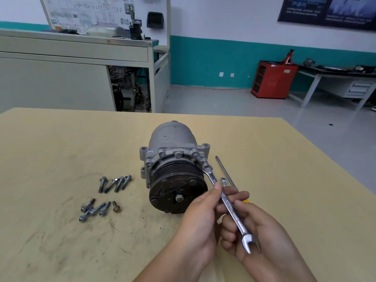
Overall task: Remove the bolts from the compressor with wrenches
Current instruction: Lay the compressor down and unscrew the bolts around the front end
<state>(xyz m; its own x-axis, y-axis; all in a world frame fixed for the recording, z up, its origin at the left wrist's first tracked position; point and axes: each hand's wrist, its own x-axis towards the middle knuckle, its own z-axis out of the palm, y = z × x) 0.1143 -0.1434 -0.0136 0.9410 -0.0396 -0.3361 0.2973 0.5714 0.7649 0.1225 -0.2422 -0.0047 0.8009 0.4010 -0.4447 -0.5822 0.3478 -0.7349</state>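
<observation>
Our right hand [258, 226] curls round the lower shaft of the wrench [230, 208]; our left hand [195, 218] pinches it higher up, thumb on top. Its ring end sits over a bolt [206, 165] on the right flange of the compressor [173, 143], which lies on the table [61, 149]. Left of the compressor lie loose bolts [115, 183] in two clusters; right of it, a screwdriver [224, 171]. Far behind it stands a red cabinet [272, 80], and we cannot tell its contents.
</observation>
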